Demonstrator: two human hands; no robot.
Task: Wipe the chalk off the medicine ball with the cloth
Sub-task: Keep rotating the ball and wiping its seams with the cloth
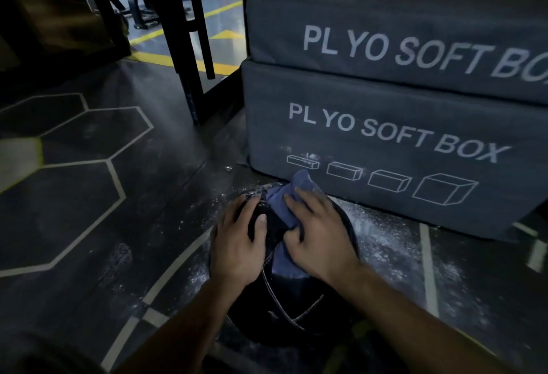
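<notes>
**Low in the frame, a ball mid-wipe with chalk left on its far edge**

At the bottom centre of the head view, the dark medicine ball (284,302) sits on the floor (89,210), just in front of the lower of two stacked plyo soft boxes (385,136). The blue cloth (284,210) is draped over the top of the ball. The right hand (320,234) lies on the cloth with its fingers (299,198) spread fairly flat and the thumb tucked into a fold, so it looks to be pressing the cloth rather than bunching it. The left hand (237,243) rests bare on the ball's left side, fingers spread and laid over the curve, steadying it and holding nothing else.

As to progress, the near face of the ball, with its pale seams, looks dark and largely free of white. A speckled white patch (252,194) shows at the ball's far upper edge, just past the left fingertips (whether it is on the ball or on the floor behind is hard to tell). I judge the wiping to be under way, with that far edge and the hidden underside still to be done. White dust (382,234) also lies scattered on the floor to the right of the ball.
</notes>
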